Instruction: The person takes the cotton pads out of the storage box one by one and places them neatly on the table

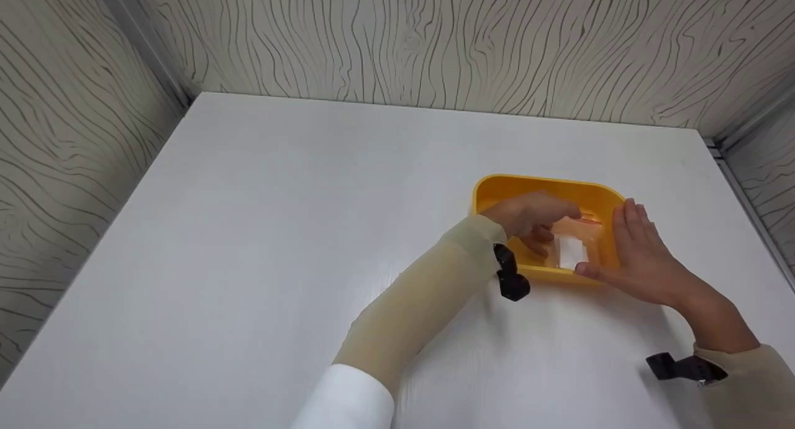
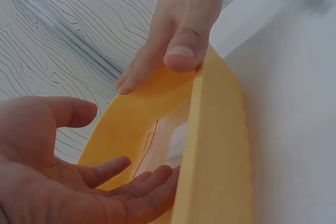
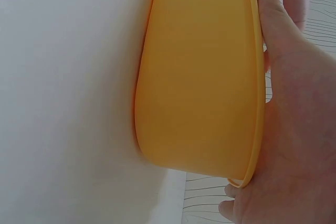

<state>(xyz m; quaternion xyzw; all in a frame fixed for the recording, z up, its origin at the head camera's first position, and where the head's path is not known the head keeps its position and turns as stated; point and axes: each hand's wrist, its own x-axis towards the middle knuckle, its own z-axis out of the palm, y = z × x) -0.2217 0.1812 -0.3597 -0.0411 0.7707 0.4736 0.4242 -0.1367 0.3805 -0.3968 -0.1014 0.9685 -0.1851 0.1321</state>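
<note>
A yellow plastic bin [image 1: 543, 181] stands on the white table. Inside lies a clear zip bag [image 1: 595, 230] with a red line along its closure and a white piece [image 1: 571, 252] in or on it. My left hand [image 1: 534, 213] reaches down into the bin at the bag's left side. In the left wrist view its fingers [image 2: 152, 184] are spread and loosely bent, holding nothing. My right hand [image 1: 646, 261] lies over the bin's right corner, fingers straight along the right rim. Its thumb [image 3: 273, 11] touches the front rim.
The white table [image 1: 279, 218] extends far to the left of the bin. Wood-grain panels [image 1: 410, 44] rise behind it and at both sides, with metal rails [image 1: 140, 41] at the corners. Black straps with small devices [image 1: 512, 280] sit on both wrists.
</note>
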